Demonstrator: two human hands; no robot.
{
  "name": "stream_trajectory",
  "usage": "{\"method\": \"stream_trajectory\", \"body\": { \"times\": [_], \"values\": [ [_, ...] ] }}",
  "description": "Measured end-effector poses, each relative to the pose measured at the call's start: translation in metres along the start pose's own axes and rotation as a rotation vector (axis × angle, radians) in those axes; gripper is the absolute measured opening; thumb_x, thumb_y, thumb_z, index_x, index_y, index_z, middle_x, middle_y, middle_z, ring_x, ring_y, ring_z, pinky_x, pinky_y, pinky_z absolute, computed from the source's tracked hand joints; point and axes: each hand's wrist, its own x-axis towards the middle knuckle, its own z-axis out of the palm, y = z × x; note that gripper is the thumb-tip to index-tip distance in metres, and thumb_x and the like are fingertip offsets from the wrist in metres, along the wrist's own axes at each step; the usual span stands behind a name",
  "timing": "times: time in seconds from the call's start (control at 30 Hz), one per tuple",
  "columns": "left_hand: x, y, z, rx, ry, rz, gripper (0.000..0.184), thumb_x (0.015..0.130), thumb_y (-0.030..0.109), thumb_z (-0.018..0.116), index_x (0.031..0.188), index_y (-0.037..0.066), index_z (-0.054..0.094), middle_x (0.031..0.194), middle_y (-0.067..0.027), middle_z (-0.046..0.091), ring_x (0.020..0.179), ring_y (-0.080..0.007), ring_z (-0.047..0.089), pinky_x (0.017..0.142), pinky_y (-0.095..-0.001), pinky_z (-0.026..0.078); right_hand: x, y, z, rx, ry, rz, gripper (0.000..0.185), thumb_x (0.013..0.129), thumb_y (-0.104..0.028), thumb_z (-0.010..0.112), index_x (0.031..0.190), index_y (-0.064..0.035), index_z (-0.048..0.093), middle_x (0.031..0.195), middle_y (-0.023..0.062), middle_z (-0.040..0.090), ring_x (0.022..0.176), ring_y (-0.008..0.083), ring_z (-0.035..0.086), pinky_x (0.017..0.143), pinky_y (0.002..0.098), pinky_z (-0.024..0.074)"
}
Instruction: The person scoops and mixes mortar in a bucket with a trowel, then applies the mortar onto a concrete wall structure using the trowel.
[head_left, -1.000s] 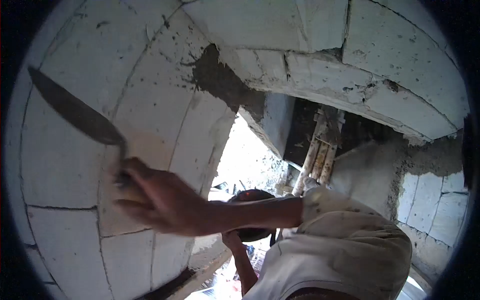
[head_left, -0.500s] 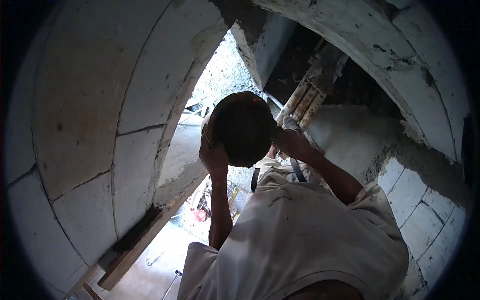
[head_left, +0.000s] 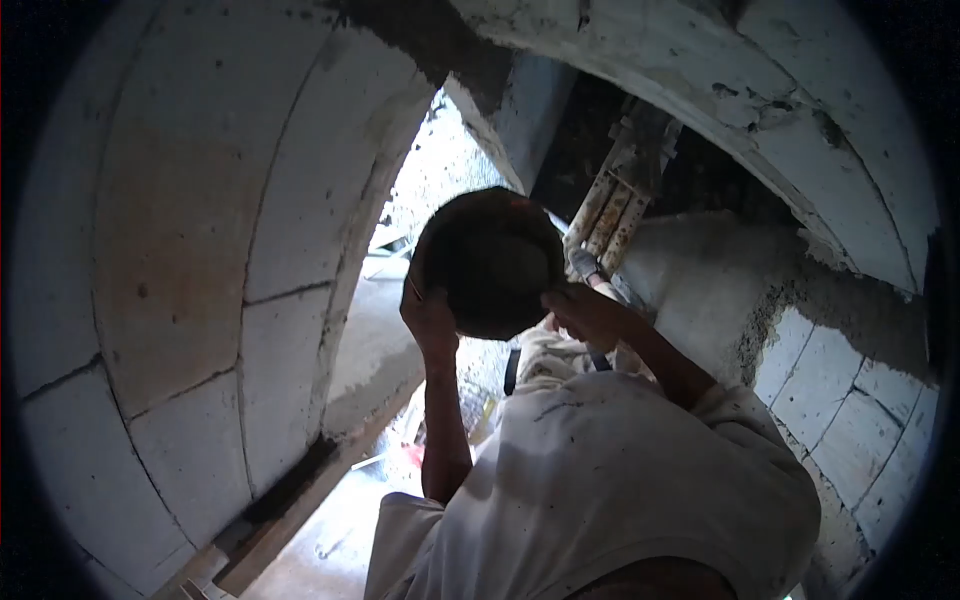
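Observation:
Both hands hold up a dark, round, bowl-like thing [head_left: 490,262] in front of my body. Its face toward me is in deep shade, with a paler patch right of its middle, so its exact kind is unclear. My left hand [head_left: 430,322] is closed on the lower left rim, fingers partly hidden behind it. At the lower right edge, my right hand [head_left: 592,312] pinches the rim.
Pale block walls [head_left: 180,260] rise at the left, and an arched block edge [head_left: 690,85] curves overhead. Beyond my right hand are dirty, pale pole-like pieces [head_left: 615,205] and a shoe [head_left: 583,263]. A bright opening [head_left: 440,150] lies behind the round thing, with cluttered floor below.
The view has shifted a little. The round thing has tipped slightly, so more of its paler inner patch shows. Both hands keep their hold on its rim.

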Motion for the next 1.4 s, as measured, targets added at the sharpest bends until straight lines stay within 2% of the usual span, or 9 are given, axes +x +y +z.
{"method": "stream_trajectory", "body": {
  "times": [0.27,0.47,0.73,0.83,0.9,1.0,1.13,1.27,1.4],
  "values": [
    [0.019,-0.033,0.003,-0.164,0.060,-0.081,0.062,0.065,-0.011,0.044,0.125,-0.002,0.053,0.116,-0.0107,0.060,0.106,-0.0214,0.056,0.094,-0.0325,0.044,-0.006,-0.014,0.021,0.695,-0.021,0.189,0.042,0.092,-0.048,0.051,0.106,-0.0086,0.053,0.065,0.0008,0.048,0.046,0.0107,0.043,0.042,0.0254,0.0372],
    [0.021,-0.057,-0.022,-0.177,0.065,-0.104,0.070,0.062,-0.012,0.042,0.131,-0.002,0.049,0.127,-0.0133,0.055,0.115,-0.0258,0.053,0.102,-0.0374,0.039,-0.030,-0.047,0.030,1.047,0.001,-0.214,0.043,0.094,-0.043,0.050,0.114,-0.0056,0.048,0.074,0.0050,0.053,0.048,0.0130,0.049,0.041,0.0250,0.0407],
    [0.000,-0.053,-0.061,0.009,0.136,-0.120,0.068,0.063,-0.009,0.041,0.130,0.000,0.051,0.122,-0.0104,0.058,0.110,-0.0217,0.055,0.094,-0.0337,0.043,0.017,-0.084,0.022,0.698,1.372,-0.779,0.042,0.089,-0.021,0.063,0.121,-0.0070,0.039,0.084,0.0039,0.052,0.065,0.0124,0.053,0.053,0.0263,0.0464],
    [-0.012,-0.057,-0.079,0.025,0.193,-0.133,0.068,0.061,-0.010,0.042,0.128,-0.002,0.052,0.122,-0.0127,0.058,0.111,-0.0242,0.055,0.097,-0.0354,0.042,0.189,-0.036,0.015,-0.219,1.562,-0.584,0.030,0.093,-0.021,0.054,0.117,-0.0051,0.046,0.097,0.0086,0.054,0.083,0.0173,0.054,0.070,0.0316,0.0446],
    [-0.027,-0.048,-0.082,0.031,0.165,-0.058,0.067,0.061,-0.010,0.042,0.127,-0.003,0.052,0.122,-0.0143,0.058,0.110,-0.0258,0.056,0.098,-0.0369,0.042,0.317,-0.070,0.045,-0.724,1.469,-0.681,0.027,0.095,-0.021,0.048,0.115,-0.0038,0.051,0.106,0.0118,0.056,0.096,0.0205,0.054,0.081,0.0352,0.0434],
    [-0.047,-0.055,-0.094,0.043,0.255,-0.091,0.068,0.061,-0.010,0.042,0.128,-0.001,0.052,0.123,-0.0133,0.057,0.113,-0.0262,0.053,0.098,-0.0353,0.041,0.168,-0.329,0.128,0.162,0.919,-1.156,0.024,0.089,-0.015,0.057,0.105,0.0004,0.050,0.094,0.0182,0.059,0.079,0.0342,0.059,0.069,0.0418,0.0473],
    [-0.064,-0.065,-0.106,-0.043,0.288,-0.183,0.064,0.060,-0.009,0.044,0.124,-0.004,0.054,0.122,-0.0141,0.058,0.109,-0.0263,0.056,0.096,-0.0370,0.044,0.059,-0.368,0.137,0.296,0.594,-1.408,0.030,0.091,-0.014,0.057,0.112,-0.0021,0.039,0.080,0.0118,0.048,0.062,0.0218,0.051,0.056,0.0349,0.0450],
    [-0.057,-0.099,-0.108,0.009,0.300,-0.162,0.063,0.060,-0.008,0.046,0.122,-0.004,0.056,0.121,-0.0141,0.059,0.108,-0.0263,0.057,0.094,-0.0373,0.045,0.069,-0.241,0.090,-0.166,0.501,-1.241,0.023,0.092,-0.019,0.057,0.103,-0.0009,0.049,0.087,0.0102,0.054,0.070,0.0177,0.056,0.061,0.0338,0.0466],
    [-0.051,-0.089,-0.090,-0.067,0.260,-0.219,0.065,0.059,-0.009,0.043,0.123,-0.003,0.056,0.122,-0.0144,0.058,0.110,-0.0264,0.056,0.096,-0.0364,0.043,-0.001,-0.093,0.044,-0.523,0.243,-0.250,0.041,0.095,-0.040,0.050,0.101,-0.0001,0.059,0.090,0.0214,0.062,0.087,0.0346,0.063,0.075,0.0440,0.0482]
  ]
}}
